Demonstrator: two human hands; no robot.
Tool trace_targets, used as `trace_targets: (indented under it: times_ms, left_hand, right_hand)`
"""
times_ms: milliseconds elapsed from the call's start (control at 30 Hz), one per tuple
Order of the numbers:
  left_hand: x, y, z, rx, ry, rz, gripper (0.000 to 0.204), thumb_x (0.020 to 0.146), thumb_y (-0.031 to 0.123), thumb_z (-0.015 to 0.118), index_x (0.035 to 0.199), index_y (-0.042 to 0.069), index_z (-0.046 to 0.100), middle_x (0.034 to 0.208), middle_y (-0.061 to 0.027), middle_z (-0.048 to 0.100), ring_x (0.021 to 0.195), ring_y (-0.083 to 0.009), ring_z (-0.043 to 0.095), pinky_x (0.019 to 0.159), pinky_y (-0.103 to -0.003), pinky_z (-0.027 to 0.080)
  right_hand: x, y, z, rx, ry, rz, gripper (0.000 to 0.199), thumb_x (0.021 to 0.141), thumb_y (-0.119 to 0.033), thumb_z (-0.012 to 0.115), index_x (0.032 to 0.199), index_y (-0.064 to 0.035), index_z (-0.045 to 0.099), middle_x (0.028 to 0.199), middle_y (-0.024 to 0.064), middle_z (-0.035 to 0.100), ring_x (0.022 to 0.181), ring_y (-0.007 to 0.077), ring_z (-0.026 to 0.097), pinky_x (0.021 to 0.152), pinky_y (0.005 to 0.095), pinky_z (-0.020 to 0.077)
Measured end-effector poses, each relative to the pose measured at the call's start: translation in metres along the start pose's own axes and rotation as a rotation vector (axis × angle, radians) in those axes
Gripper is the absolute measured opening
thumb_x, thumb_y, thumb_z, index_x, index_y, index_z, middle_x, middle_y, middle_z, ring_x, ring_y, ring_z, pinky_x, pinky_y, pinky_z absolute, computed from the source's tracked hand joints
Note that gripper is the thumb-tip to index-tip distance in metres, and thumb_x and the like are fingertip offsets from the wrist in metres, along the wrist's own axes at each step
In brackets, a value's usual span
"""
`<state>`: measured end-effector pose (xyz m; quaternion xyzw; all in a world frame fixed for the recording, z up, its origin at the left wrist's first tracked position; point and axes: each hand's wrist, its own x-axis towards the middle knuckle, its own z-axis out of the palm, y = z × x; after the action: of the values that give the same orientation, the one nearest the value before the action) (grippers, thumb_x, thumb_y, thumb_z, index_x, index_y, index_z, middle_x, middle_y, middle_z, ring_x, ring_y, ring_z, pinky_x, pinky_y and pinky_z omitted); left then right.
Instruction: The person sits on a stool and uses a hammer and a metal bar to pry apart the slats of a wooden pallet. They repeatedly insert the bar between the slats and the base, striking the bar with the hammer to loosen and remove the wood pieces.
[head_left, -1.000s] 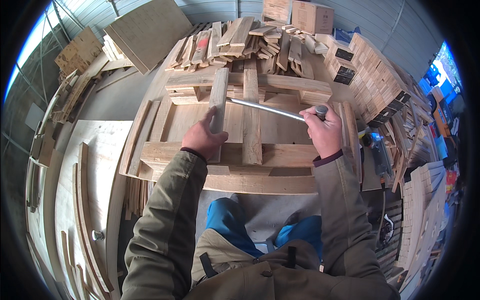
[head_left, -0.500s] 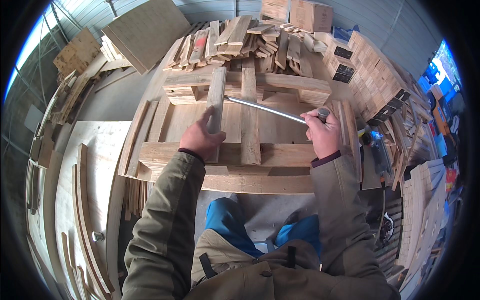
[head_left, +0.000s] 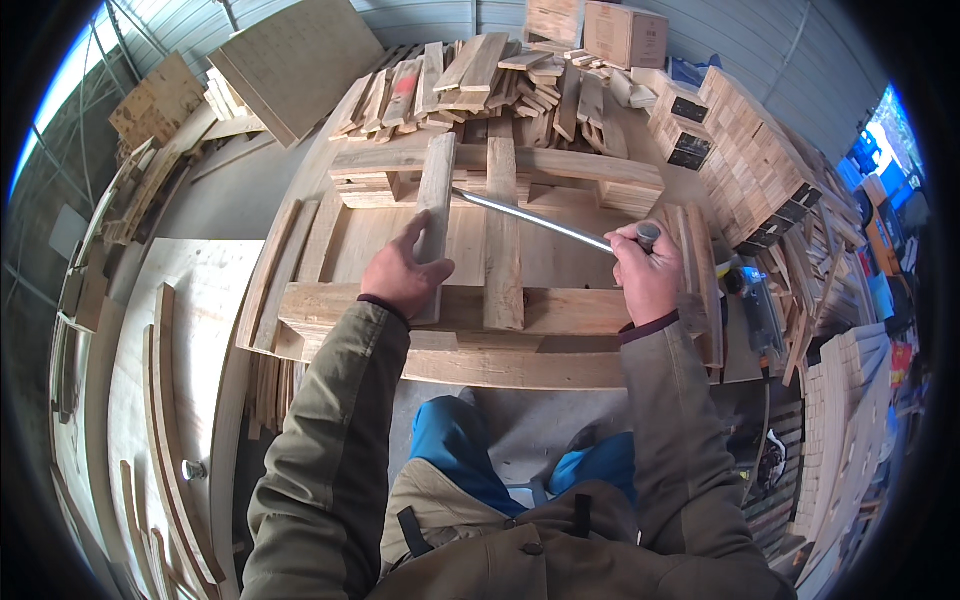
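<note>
We see a pale upright wooden slat [head_left: 436,205] lying across the pallet frame's cross beams, pressed flat under our left hand [head_left: 402,275], while our right hand [head_left: 645,275] grips one end of a slim grey metal rod [head_left: 530,218] slanting up-left to touch that slat.

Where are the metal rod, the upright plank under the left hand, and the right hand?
metal rod [head_left: 530,217], head view, mid-shaft.
upright plank [head_left: 437,190], head view, upper face.
right hand [head_left: 645,270], head view, back of hand.
</note>
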<state>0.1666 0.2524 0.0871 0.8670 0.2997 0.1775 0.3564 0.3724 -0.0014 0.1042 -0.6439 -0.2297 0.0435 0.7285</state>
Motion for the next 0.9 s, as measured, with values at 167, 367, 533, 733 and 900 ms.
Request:
trace_targets:
  times_ms: [167,367,533,733,900]
  left_hand:
    - [0.002,-0.003,0.003,-0.027,0.001,0.005,0.088,0.077,0.035,0.077,0.156,0.008,0.048,0.13,-0.028,0.069,0.122,-0.0402,0.067,0.105,-0.043,0.052]
    - [0.0,-0.002,0.001,-0.07,-0.031,-0.015,0.089,0.076,0.033,0.077,0.155,0.004,0.048,0.133,-0.0287,0.068,0.125,-0.0393,0.066,0.107,-0.041,0.051]
    - [0.001,0.0,0.0,-0.071,0.013,0.04,0.089,0.076,0.032,0.077,0.155,0.003,0.048,0.135,-0.0291,0.067,0.127,-0.0386,0.065,0.108,-0.04,0.05]
    - [-0.002,0.002,-0.003,-0.035,-0.024,-0.014,0.087,0.076,0.031,0.076,0.155,0.006,0.048,0.133,-0.0284,0.067,0.125,-0.0404,0.065,0.107,-0.042,0.051]
    - [0.0,0.001,-0.002,-0.042,-0.015,0.0,0.086,0.077,0.03,0.076,0.155,0.007,0.049,0.132,-0.0283,0.068,0.124,-0.0406,0.066,0.105,-0.043,0.052]
  right_hand:
    - [0.005,-0.028,0.004,-0.199,-0.151,-0.262,0.015,0.093,0.003,0.068,0.083,-0.0028,0.059,0.074,-0.0024,0.061,0.06,0.0048,0.05,0.054,0.0245,0.0415]
    - [-0.002,-0.013,0.008,-0.127,-0.104,-0.183,0.012,0.093,0.0,0.068,0.084,-0.0036,0.06,0.073,-0.0018,0.06,0.058,0.0053,0.053,0.052,0.025,0.0425]
    - [0.0,0.012,0.005,-0.039,-0.092,0.039,0.01,0.093,0.0,0.068,0.088,-0.0056,0.063,0.077,-0.0005,0.06,0.055,0.0068,0.05,0.049,0.0262,0.0437]
    - [0.002,0.001,0.008,-0.03,-0.06,-0.025,0.009,0.094,-0.002,0.07,0.089,-0.0061,0.063,0.076,-0.0017,0.061,0.055,0.0039,0.049,0.048,0.0235,0.0404]
    - [0.013,-0.012,-0.007,-0.237,-0.116,-0.241,0.011,0.094,-0.001,0.07,0.088,-0.0052,0.061,0.074,-0.0034,0.059,0.059,0.0031,0.05,0.052,0.022,0.0406]
